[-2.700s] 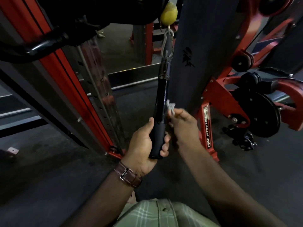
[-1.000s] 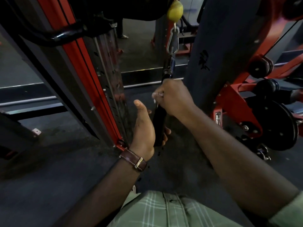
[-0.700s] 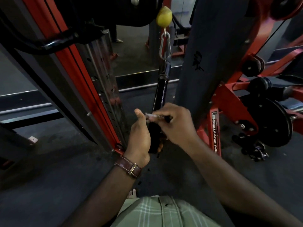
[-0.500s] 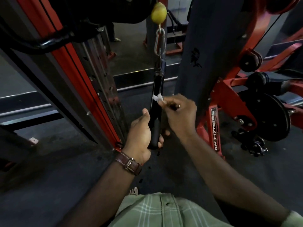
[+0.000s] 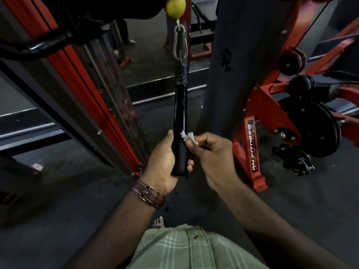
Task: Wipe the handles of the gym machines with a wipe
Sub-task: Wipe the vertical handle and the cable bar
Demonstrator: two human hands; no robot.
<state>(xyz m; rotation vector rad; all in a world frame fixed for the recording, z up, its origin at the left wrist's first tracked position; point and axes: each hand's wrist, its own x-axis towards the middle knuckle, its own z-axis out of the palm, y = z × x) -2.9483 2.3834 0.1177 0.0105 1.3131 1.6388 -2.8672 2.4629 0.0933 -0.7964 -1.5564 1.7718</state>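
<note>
Red frame [image 5: 252, 144] right of handle [image 5: 179, 121] — pillar [image 5: 219, 74] behind.

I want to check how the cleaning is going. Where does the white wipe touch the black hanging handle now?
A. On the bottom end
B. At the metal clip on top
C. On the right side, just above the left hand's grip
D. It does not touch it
C: the right hand pinches the wipe against the handle, just above the left hand gripping its lower end.
</note>
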